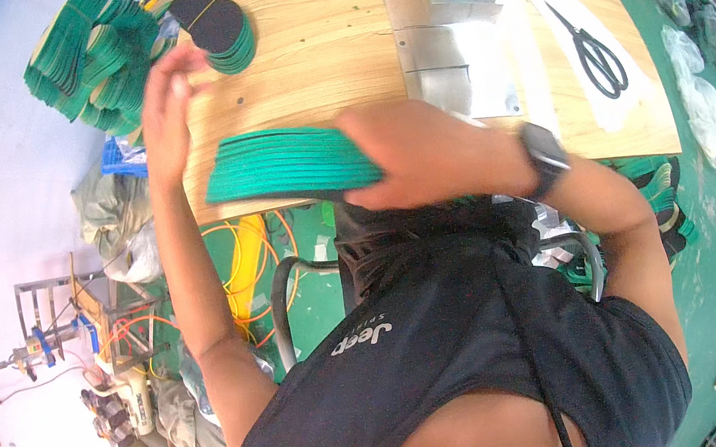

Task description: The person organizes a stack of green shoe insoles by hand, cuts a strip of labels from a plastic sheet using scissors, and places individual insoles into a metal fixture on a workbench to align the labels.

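In front of me is a wooden table [303, 54], its near edge running across before my body. Toward its far left corner I have a banded stack of insoles [219, 25], black on top, green below. Right of the middle lies a shiny metal plate [434, 52]; beside the right edge, black-handled scissors [601, 65] rest on a white sheet [616, 109].
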Action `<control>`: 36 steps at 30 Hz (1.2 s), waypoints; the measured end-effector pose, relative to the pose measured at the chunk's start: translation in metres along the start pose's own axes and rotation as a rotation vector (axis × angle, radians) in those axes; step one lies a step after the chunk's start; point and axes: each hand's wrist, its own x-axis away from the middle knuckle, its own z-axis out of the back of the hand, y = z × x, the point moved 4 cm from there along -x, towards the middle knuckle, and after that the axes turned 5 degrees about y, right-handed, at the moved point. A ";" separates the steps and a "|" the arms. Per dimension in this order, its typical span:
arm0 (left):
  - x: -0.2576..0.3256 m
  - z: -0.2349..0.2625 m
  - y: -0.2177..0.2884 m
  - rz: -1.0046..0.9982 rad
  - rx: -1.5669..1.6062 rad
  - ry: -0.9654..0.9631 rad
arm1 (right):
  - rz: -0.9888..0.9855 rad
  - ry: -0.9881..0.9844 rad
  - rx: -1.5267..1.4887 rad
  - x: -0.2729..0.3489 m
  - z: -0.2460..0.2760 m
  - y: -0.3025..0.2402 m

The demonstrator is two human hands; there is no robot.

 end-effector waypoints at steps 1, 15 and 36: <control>-0.021 0.022 -0.027 -0.009 -0.120 0.163 | -0.010 0.050 -0.054 0.021 0.019 -0.008; -0.145 0.054 -0.161 0.624 -0.474 0.127 | -0.608 0.745 -0.260 0.219 0.278 0.256; 0.098 -0.127 0.029 0.202 0.654 0.285 | 0.570 0.709 -0.025 0.026 0.041 -0.036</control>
